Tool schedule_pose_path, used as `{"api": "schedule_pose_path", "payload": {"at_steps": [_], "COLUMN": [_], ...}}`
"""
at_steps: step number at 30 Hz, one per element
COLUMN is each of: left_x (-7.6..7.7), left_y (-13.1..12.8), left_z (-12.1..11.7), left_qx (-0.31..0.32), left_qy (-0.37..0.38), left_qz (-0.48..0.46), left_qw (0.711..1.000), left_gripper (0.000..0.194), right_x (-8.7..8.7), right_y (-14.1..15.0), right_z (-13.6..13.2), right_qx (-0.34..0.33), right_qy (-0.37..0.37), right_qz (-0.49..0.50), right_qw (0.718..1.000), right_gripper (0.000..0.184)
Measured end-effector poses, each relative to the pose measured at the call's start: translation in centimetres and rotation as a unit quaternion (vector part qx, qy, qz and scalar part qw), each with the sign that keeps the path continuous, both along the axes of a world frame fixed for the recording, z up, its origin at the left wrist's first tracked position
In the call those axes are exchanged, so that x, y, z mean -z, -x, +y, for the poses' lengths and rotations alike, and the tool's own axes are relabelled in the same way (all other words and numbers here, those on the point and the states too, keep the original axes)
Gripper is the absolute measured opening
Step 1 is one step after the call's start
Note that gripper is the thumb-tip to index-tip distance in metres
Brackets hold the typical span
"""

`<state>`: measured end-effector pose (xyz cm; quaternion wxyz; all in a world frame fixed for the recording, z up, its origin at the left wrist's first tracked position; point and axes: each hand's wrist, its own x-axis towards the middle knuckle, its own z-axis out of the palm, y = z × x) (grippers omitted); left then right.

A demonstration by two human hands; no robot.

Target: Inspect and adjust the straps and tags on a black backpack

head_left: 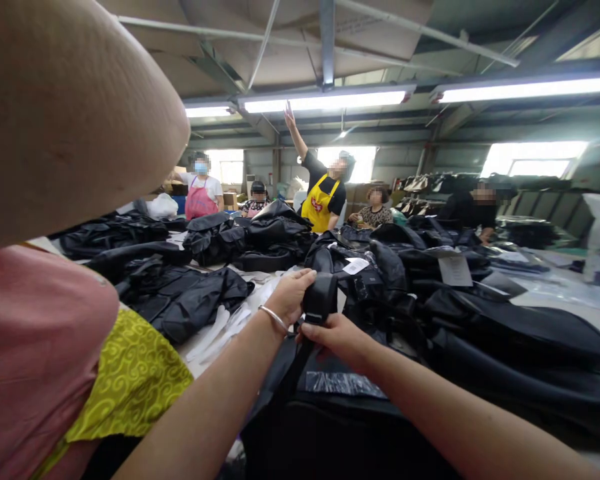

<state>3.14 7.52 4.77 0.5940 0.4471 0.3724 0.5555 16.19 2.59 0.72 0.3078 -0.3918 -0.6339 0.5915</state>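
A wide, matte black strap (pixel 320 298) is clasped by the left hand (pixel 291 293) and pinched below by the right hand (pixel 336 333). Glossy, crumpled black garments (pixel 190 300) are heaped left of the strap on the worktop (pixel 570 307).

A long pale table (pixel 575 313) carries the work — heaps of black bags (pixel 505 333) cover most of it, out beyond and to the right of the hands. Left of the left hand lie white strips (pixel 220 330), perhaps plastic packing, beside a crumpled black heap (pixel 190 300). Far right, clear plastic sheets (pixel 565 287) lie flat.
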Motion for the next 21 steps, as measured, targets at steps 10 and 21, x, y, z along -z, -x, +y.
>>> {"api": "schedule_pose_path", "payload": {"at_steps": [10, 21], "left_x": [6.3, 8.2], "left_y": [3.2, 2.6], "left_z": [-7.7, -7.8], "left_qx": [-0.040, 0.072], "left_qy": [-0.059, 0.009], "left_qz": [0.337, 0.394], "left_qw": [0.939, 0.916], "left_gripper": [0.017, 0.021], "right_x": [3.1, 3.0], "right_y": [-0.5, -0.5], "right_z": [3.0, 3.1], "right_qx": [0.124, 0.111], "right_qy": [0.119, 0.140], "right_qz": [0.174, 0.297], "right_qw": [0.970, 0.938], "right_gripper": [0.030, 0.023]}}
